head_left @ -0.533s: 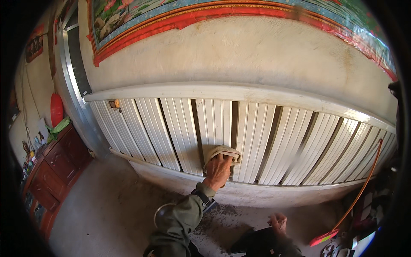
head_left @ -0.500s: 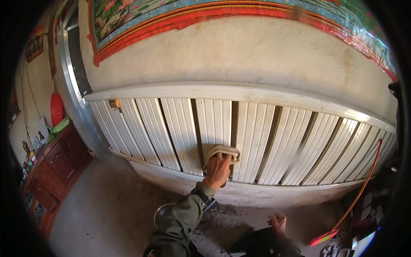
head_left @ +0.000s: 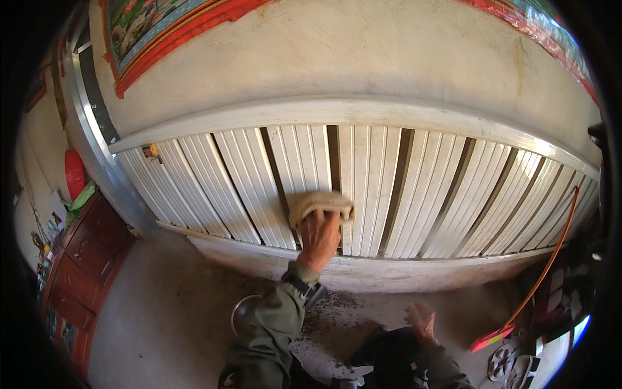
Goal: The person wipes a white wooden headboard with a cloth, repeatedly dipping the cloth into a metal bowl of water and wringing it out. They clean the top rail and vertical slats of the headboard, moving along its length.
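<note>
My left hand (head_left: pixel 319 238) is closed on a folded beige cloth (head_left: pixel 304 206). It presses the cloth against the lower half of a white ribbed slat panel (head_left: pixel 369 188) fixed along the wall, covering part of a dark gap between slats. A dark watch-like band (head_left: pixel 303 285) circles that wrist below the green sleeve. My right hand (head_left: pixel 422 320) hangs low over the floor beside my dark-clad leg, fingers loosely bent and apart. Nothing shows in it, and it touches no part of the panel.
A white rail (head_left: pixel 363 111) tops the panel. At right, an orange-handled tool with a red head (head_left: pixel 492 338) leans on it, near a pair of sandals (head_left: pixel 508 364). A dark red cabinet (head_left: pixel 91 253) stands at left. Dark debris (head_left: pixel 337 318) speckles the concrete floor.
My left hand has moved the cloth a little up the slats. The whole scene sits higher in view. The right hand stays low, with little change.
</note>
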Demonstrator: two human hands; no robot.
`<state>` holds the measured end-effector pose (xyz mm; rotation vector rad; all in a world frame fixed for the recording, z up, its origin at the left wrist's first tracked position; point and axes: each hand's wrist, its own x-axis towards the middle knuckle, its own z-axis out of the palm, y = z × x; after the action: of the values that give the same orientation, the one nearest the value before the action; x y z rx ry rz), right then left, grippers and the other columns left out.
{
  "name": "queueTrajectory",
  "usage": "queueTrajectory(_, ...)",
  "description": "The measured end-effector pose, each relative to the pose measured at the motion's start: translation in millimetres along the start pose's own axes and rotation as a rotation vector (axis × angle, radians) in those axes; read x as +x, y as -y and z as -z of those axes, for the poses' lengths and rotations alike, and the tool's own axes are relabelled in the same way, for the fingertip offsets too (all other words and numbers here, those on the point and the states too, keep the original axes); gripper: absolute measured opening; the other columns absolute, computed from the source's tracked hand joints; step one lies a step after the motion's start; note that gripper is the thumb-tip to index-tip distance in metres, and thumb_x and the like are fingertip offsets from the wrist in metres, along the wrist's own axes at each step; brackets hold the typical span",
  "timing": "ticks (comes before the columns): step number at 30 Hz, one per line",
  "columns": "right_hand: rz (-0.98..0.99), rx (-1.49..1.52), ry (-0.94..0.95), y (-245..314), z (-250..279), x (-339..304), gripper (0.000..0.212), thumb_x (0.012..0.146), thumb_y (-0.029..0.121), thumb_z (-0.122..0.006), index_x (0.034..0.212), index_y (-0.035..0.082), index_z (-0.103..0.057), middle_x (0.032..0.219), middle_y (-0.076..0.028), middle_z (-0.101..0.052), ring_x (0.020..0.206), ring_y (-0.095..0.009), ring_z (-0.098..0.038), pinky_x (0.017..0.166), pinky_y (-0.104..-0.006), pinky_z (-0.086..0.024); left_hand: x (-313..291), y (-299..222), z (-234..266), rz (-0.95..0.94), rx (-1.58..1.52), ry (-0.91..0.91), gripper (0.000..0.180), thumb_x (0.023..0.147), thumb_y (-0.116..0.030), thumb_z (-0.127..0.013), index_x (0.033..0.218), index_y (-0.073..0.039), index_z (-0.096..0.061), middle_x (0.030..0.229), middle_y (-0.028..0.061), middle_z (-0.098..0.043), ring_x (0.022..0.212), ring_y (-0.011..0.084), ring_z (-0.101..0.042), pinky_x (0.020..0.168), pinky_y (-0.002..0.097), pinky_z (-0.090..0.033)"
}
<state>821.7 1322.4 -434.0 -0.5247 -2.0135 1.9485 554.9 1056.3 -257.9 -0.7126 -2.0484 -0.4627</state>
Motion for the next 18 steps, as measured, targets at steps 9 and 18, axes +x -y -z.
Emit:
queueTrajectory(9,0.029,-0.054,-0.004,0,0,1,0.035,0.1,0.025,-0.067,0.106,-0.01,-0.068,0.088,-0.015,-0.074,0.068,-0.019,-0.069,0.061,-0.0322,-0.054,-101,5,-50,0.17,-0.176,0.2,0.043,0.09,-0.002,-0.068,0.134,-0.006,-0.067,0.119,0.0313,-0.061,0.104,0.0515,-0.062,0.084,0.0612,-0.053)
queueTrajectory(18,0.049,-0.107,-0.021,7,0,-2,0.033,0.101,0.025,-0.067,0.1,-0.008,-0.071,0.086,-0.012,-0.074,0.07,-0.016,-0.069,0.063,-0.0316,-0.055,83,-39,38,-0.013,-0.362,-0.184,0.042,0.08,0.009,-0.069,0.121,0.003,-0.065,0.117,0.0255,-0.062,0.108,0.0464,-0.062,0.09,0.0566,-0.052)
